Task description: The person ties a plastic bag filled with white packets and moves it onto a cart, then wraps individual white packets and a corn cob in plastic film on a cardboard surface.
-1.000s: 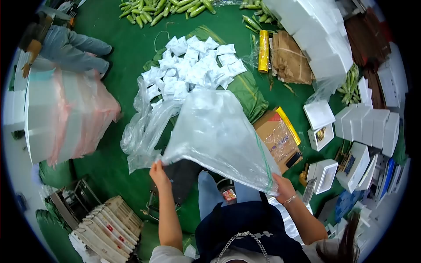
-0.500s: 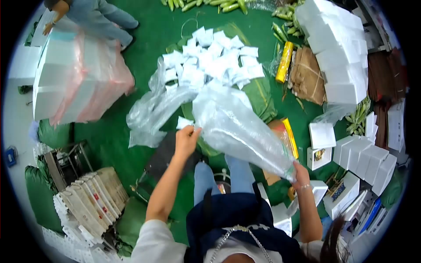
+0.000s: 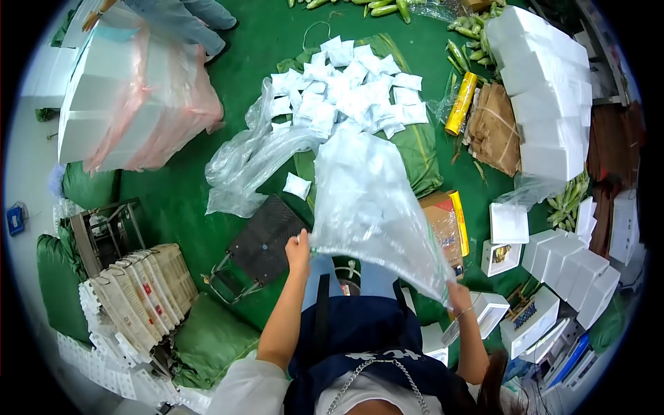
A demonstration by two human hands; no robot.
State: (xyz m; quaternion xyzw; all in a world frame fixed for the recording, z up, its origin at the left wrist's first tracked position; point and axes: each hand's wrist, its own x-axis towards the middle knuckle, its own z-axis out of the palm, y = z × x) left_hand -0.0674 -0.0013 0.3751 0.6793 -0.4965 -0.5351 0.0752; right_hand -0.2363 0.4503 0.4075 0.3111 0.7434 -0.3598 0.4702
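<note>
A large clear plastic bag is stretched between my hands, its mouth edge toward me and its far end at the pile of white packets. My left hand is closed on the bag's left corner. At the right corner, my right hand grips the same edge. Crumpled clear plastic lies left of the bag. A single white packet rests on the green floor beside the bag. Under the pile is a green woven sack.
Wrapped foam boxes and another person's legs are at upper left. A black stool stands near my left hand. White foam boxes, flattened cardboard and a yellow roll lie to the right.
My left hand has moved down toward me and now holds the bag's edge. The bag has spread wider between my hands. My right hand has shifted slightly down and left.
</note>
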